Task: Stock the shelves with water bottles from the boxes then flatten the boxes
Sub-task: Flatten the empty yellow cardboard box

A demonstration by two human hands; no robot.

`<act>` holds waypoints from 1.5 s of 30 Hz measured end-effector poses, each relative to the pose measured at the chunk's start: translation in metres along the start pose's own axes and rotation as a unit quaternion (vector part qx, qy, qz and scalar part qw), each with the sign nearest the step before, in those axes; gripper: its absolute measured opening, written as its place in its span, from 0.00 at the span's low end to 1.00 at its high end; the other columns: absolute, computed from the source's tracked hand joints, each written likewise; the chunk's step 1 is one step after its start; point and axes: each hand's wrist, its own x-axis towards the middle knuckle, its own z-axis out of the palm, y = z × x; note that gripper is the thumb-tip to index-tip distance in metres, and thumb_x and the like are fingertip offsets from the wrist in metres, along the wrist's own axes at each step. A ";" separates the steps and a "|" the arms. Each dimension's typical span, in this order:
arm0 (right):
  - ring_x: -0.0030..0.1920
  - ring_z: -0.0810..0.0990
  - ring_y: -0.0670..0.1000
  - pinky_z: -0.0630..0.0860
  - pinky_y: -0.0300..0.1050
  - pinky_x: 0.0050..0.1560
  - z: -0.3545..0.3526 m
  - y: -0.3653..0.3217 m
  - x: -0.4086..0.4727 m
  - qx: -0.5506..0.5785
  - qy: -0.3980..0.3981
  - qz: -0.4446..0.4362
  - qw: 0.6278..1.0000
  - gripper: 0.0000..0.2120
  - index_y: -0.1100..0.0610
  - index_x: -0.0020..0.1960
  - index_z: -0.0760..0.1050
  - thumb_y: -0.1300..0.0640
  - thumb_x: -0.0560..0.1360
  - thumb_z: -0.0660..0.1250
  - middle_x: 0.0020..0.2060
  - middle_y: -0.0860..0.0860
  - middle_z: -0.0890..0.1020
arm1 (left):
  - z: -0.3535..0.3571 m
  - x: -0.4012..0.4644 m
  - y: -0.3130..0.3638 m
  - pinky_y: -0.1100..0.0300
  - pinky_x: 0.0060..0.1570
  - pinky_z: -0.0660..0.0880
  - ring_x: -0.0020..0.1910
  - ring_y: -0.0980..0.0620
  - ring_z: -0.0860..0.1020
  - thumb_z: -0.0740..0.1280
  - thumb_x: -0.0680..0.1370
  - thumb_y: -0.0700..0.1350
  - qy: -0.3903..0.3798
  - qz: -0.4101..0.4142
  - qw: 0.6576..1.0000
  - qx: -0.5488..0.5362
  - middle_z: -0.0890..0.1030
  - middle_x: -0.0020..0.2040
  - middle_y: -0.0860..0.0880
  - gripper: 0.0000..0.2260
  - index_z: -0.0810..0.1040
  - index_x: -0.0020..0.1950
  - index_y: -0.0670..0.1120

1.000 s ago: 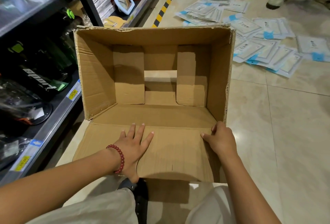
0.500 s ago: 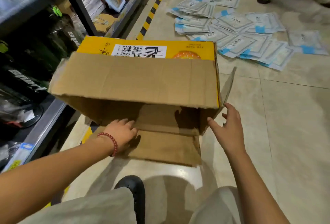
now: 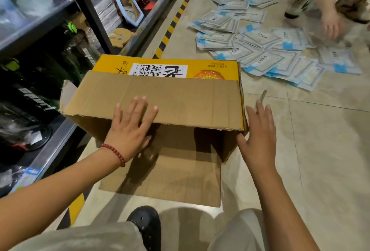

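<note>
The empty cardboard box lies on its side beside the shelf — left hand flat, open on its top panel, right hand open against its right corner — apparently to press it flat.

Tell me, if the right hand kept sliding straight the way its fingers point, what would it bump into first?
The right hand points away along the right side of the cardboard box. First in line is probably the small side flap sticking out beside the box, just past the fingertips, though depth is hard to judge.
</note>
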 end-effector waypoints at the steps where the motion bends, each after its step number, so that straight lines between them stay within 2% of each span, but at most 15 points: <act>1: 0.77 0.48 0.54 0.48 0.56 0.74 -0.002 -0.002 0.001 -0.031 -0.018 -0.010 0.999 0.29 0.55 0.72 0.64 0.63 0.73 0.68 0.75 0.53 0.60 | 0.003 -0.002 0.000 0.38 0.70 0.45 0.76 0.42 0.40 0.73 0.68 0.56 -0.031 -0.019 0.999 0.006 0.45 0.77 0.41 0.48 0.45 0.77 0.48; 5: 0.77 0.49 0.57 0.42 0.63 0.72 -0.015 -0.007 0.001 -0.130 -0.093 0.006 0.987 0.19 0.53 0.65 0.70 0.60 0.75 0.65 0.67 0.52 0.70 | 0.007 -0.003 0.007 0.41 0.72 0.46 0.75 0.40 0.38 0.61 0.75 0.63 -0.136 -0.044 0.989 0.019 0.30 0.73 0.41 0.49 0.20 0.68 0.51; 8: 0.73 0.55 0.60 0.45 0.66 0.70 -0.035 -0.009 -0.001 -0.206 -0.134 0.042 0.968 0.17 0.50 0.63 0.71 0.59 0.75 0.62 0.60 0.51 0.73 | 0.004 0.002 0.015 0.44 0.72 0.43 0.74 0.39 0.34 0.62 0.75 0.62 -0.180 -0.043 0.982 0.029 0.26 0.71 0.40 0.51 0.16 0.63 0.49; 11: 0.63 0.63 0.57 0.54 0.58 0.65 -0.057 -0.010 -0.003 -0.252 -0.153 0.047 0.954 0.18 0.47 0.62 0.72 0.59 0.74 0.61 0.51 0.47 0.77 | 0.003 0.006 0.017 0.44 0.73 0.43 0.74 0.39 0.33 0.63 0.74 0.62 -0.200 -0.056 0.978 0.034 0.23 0.69 0.39 0.53 0.14 0.61 0.49; 13: 0.62 0.67 0.54 0.55 0.56 0.65 -0.067 -0.009 -0.004 -0.227 -0.174 0.046 0.957 0.18 0.45 0.63 0.71 0.58 0.75 0.61 0.50 0.46 0.80 | 0.001 0.010 0.016 0.45 0.73 0.42 0.74 0.39 0.33 0.64 0.74 0.62 -0.201 -0.060 0.977 0.040 0.25 0.70 0.39 0.53 0.14 0.61 0.49; 15: 0.59 0.74 0.52 0.65 0.50 0.63 -0.072 -0.009 -0.006 -0.117 -0.219 0.051 0.967 0.17 0.45 0.65 0.70 0.56 0.77 0.61 0.54 0.47 0.81 | -0.003 0.016 0.017 0.45 0.73 0.42 0.74 0.39 0.33 0.64 0.75 0.61 -0.208 -0.066 0.975 0.035 0.28 0.73 0.38 0.53 0.14 0.60 0.49; 17: 0.52 0.78 0.51 0.72 0.44 0.48 -0.069 -0.014 -0.009 -0.005 -0.257 0.058 0.965 0.15 0.49 0.63 0.71 0.53 0.77 0.64 0.53 0.49 0.81 | -0.005 0.023 0.019 0.45 0.73 0.42 0.74 0.39 0.33 0.64 0.75 0.61 -0.214 -0.070 0.974 0.031 0.29 0.73 0.38 0.53 0.14 0.60 0.50; 19: 0.47 0.77 0.51 0.70 0.42 0.39 -0.057 -0.024 -0.009 0.011 -0.262 0.071 0.962 0.17 0.55 0.62 0.69 0.50 0.77 0.65 0.49 0.51 0.80 | -0.006 0.031 0.024 0.44 0.73 0.42 0.74 0.39 0.33 0.65 0.74 0.60 -0.219 -0.069 0.973 0.021 0.29 0.73 0.38 0.53 0.15 0.61 0.51; 24: 0.31 0.66 0.46 0.61 0.41 0.27 -0.032 -0.040 0.000 -0.017 -0.201 0.134 0.970 0.17 0.64 0.65 0.63 0.61 0.77 0.58 0.33 0.49 0.67 | -0.012 0.042 0.017 0.44 0.73 0.44 0.75 0.41 0.36 0.68 0.73 0.59 -0.201 -0.058 0.977 -0.037 0.32 0.75 0.42 0.51 0.23 0.69 0.55; 27: 0.34 0.69 0.49 0.67 0.43 0.31 -0.030 -0.035 -0.002 -0.018 -0.203 0.137 0.969 0.16 0.61 0.64 0.64 0.63 0.77 0.58 0.35 0.50 0.70 | -0.017 0.032 -0.011 0.45 0.73 0.50 0.77 0.43 0.45 0.70 0.71 0.60 -0.147 -0.058 0.983 -0.088 0.43 0.78 0.44 0.49 0.37 0.77 0.53; 29: 0.37 0.71 0.52 0.71 0.45 0.35 -0.031 -0.033 -0.003 -0.012 -0.200 0.136 0.970 0.18 0.58 0.65 0.64 0.64 0.76 0.58 0.40 0.51 0.72 | -0.018 0.023 -0.040 0.44 0.71 0.56 0.74 0.42 0.55 0.72 0.67 0.62 -0.108 -0.126 0.981 -0.100 0.54 0.76 0.43 0.49 0.46 0.78 0.49; 33: 0.33 0.68 0.47 0.67 0.44 0.31 -0.036 -0.030 0.000 0.011 -0.205 0.162 0.965 0.19 0.58 0.65 0.63 0.67 0.75 0.59 0.35 0.49 0.68 | -0.015 0.003 -0.100 0.40 0.59 0.68 0.60 0.41 0.69 0.74 0.64 0.63 -0.096 -0.244 0.965 -0.026 0.71 0.61 0.41 0.40 0.65 0.66 0.43; 36: 0.34 0.70 0.51 0.73 0.49 0.36 -0.034 -0.033 0.002 0.031 -0.197 0.185 0.962 0.17 0.61 0.63 0.62 0.68 0.75 0.59 0.35 0.52 0.69 | -0.012 -0.004 -0.120 0.38 0.61 0.68 0.60 0.42 0.71 0.75 0.65 0.61 -0.139 -0.307 0.941 -0.032 0.74 0.57 0.43 0.33 0.69 0.60 0.44; 41: 0.33 0.69 0.51 0.70 0.48 0.34 -0.025 -0.041 0.002 0.059 -0.186 0.198 0.961 0.16 0.62 0.62 0.61 0.69 0.75 0.59 0.35 0.53 0.68 | -0.008 -0.008 -0.135 0.41 0.70 0.57 0.73 0.44 0.61 0.73 0.71 0.47 -0.166 -0.295 0.941 0.022 0.73 0.64 0.44 0.23 0.70 0.62 0.45; 45: 0.35 0.70 0.52 0.70 0.48 0.36 -0.022 -0.038 0.005 0.072 -0.160 0.225 0.959 0.21 0.63 0.66 0.61 0.70 0.74 0.60 0.34 0.51 0.67 | -0.014 -0.014 -0.136 0.42 0.71 0.53 0.53 0.48 0.77 0.67 0.74 0.41 -0.120 -0.258 0.955 0.082 0.77 0.44 0.49 0.05 0.73 0.43 0.49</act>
